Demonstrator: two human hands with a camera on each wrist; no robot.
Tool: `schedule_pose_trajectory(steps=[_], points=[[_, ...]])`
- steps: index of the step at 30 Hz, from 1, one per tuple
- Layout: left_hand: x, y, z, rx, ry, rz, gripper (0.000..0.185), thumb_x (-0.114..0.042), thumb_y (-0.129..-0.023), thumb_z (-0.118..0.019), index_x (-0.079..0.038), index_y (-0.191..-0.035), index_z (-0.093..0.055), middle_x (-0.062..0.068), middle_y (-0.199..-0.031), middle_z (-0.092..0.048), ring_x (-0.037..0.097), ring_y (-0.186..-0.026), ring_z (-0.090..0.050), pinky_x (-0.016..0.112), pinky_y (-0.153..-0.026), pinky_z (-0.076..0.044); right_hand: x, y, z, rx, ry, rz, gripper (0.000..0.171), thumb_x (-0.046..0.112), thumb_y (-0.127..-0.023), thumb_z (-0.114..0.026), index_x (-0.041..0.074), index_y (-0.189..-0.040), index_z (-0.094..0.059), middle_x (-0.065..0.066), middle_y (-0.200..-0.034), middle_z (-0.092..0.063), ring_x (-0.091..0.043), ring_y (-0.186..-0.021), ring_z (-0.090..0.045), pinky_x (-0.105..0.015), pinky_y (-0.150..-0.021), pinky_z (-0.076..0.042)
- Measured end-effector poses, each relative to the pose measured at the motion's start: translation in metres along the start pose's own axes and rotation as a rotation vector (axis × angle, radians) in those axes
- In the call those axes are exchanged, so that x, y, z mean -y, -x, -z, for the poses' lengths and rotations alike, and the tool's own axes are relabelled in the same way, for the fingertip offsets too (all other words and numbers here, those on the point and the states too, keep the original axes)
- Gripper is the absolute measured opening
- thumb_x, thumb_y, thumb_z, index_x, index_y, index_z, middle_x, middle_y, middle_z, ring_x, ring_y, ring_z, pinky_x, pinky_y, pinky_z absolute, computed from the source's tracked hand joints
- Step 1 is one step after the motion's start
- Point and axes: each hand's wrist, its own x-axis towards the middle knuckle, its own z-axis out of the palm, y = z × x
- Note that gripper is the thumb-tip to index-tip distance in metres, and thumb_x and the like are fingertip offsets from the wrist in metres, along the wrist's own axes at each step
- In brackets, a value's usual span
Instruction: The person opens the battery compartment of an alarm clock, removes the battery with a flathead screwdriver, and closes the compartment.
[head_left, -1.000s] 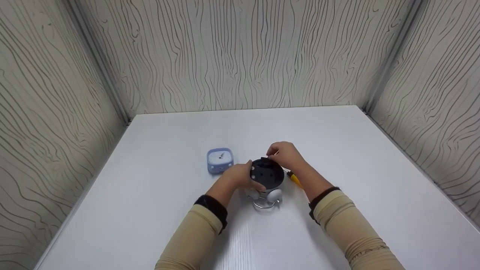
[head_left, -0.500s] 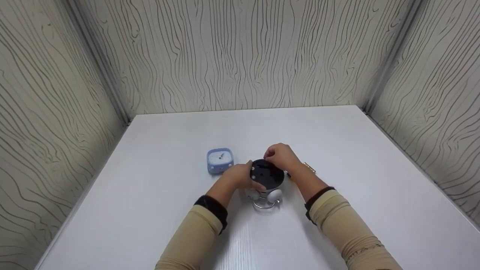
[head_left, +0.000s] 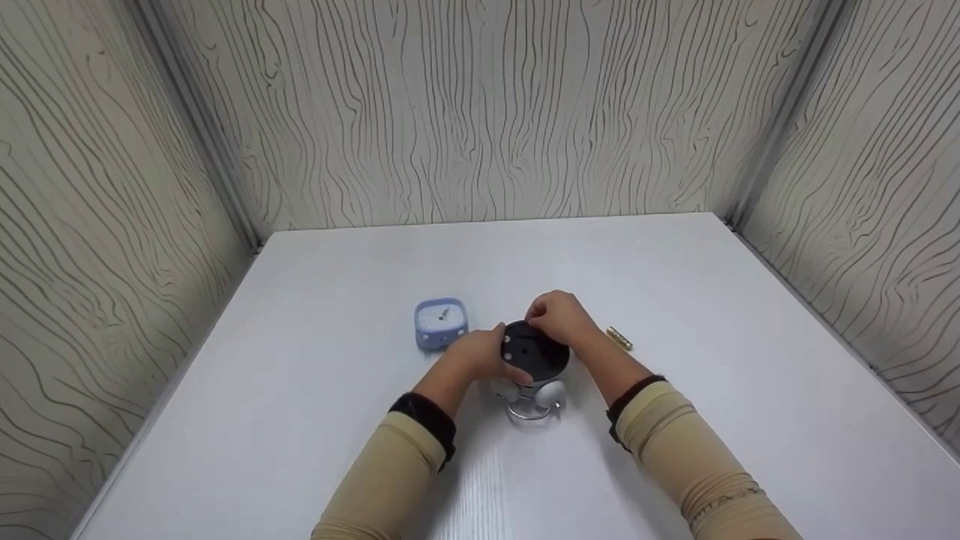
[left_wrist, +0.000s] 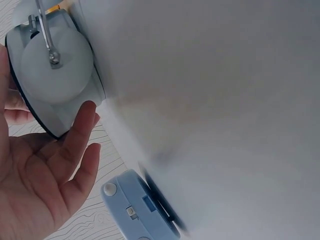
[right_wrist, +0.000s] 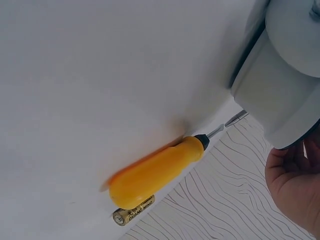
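Note:
A white twin-bell alarm clock lies face down on the table, its black back upward and its bells and wire handle toward me. My left hand grips its left side, the thumb over the near edge of the back. In the left wrist view, a rounded bell and the handle show above the open-spread lower fingers. At the far rim, my right hand has curled fingers with the tips on the black back. Those fingertips cover part of that rim, and the right wrist view shows the right hand below the casing.
A blue square alarm clock sits just left of my left hand. Beyond my right forearm lies a gold battery. The right wrist view shows a yellow-handled screwdriver beside it, and a thin metal tip near the white clock.
A black piece that stuck up at the clock's far rim now lies flush with the back. My right hand has shifted slightly left and nearer, uncovering the battery and hiding the screwdriver in the head view.

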Motion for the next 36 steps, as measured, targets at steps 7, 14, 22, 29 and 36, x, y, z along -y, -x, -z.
schedule_pose_trajectory(steps=[7, 14, 22, 29, 36], points=[[-0.0005, -0.0021, -0.0011, 0.001, 0.005, -0.009, 0.11, -0.059, -0.057, -0.078, -0.003, -0.14, -0.031, 0.013, -0.116, -0.059, 0.02, -0.098, -0.055, 0.033, -0.088, -0.043, -0.0001, 0.0003, 0.0001, -0.004, 0.017, 0.013, 0.008, 0.009, -0.082, -0.065, 0.01, -0.08, -0.072, -0.002, -0.079, -0.067, -0.019, -0.081, -0.06, -0.036, -0.077, -0.05], [-0.0007, -0.0011, -0.0016, -0.013, -0.023, -0.01, 0.11, -0.06, -0.058, -0.076, -0.003, -0.14, -0.031, 0.014, -0.116, -0.059, 0.021, -0.098, -0.056, 0.033, -0.087, -0.044, -0.0004, 0.0006, -0.0003, -0.02, 0.047, 0.041, 0.007, 0.009, -0.081, -0.065, 0.01, -0.079, -0.072, -0.002, -0.078, -0.067, -0.02, -0.08, -0.06, -0.036, -0.076, -0.049], [-0.0031, 0.0015, -0.0016, -0.028, -0.048, 0.007, 0.108, -0.061, -0.059, -0.075, -0.005, -0.14, -0.032, 0.012, -0.118, -0.059, 0.021, -0.1, -0.057, 0.035, -0.088, -0.044, 0.0012, 0.0019, 0.0, -0.012, 0.065, 0.018, 0.008, 0.009, -0.082, -0.064, 0.009, -0.082, -0.072, -0.004, -0.08, -0.066, -0.021, -0.082, -0.06, -0.037, -0.076, -0.05], [-0.0035, 0.0013, -0.0018, -0.018, -0.047, 0.01, 0.109, -0.062, -0.059, -0.074, -0.006, -0.141, -0.032, 0.012, -0.117, -0.059, 0.02, -0.099, -0.056, 0.034, -0.088, -0.044, 0.0028, 0.0035, 0.0001, -0.015, 0.077, 0.017, 0.008, 0.01, -0.081, -0.065, 0.01, -0.081, -0.073, -0.004, -0.08, -0.067, -0.021, -0.082, -0.059, -0.037, -0.076, -0.05], [-0.0031, 0.0014, -0.0018, -0.009, -0.043, 0.027, 0.112, -0.063, -0.058, -0.074, -0.006, -0.143, -0.029, 0.013, -0.121, -0.057, 0.021, -0.104, -0.055, 0.034, -0.09, -0.043, 0.002, 0.0035, -0.0012, -0.024, 0.085, 0.035, 0.008, 0.009, -0.081, -0.065, 0.008, -0.081, -0.072, -0.004, -0.08, -0.067, -0.022, -0.083, -0.06, -0.038, -0.078, -0.049]])
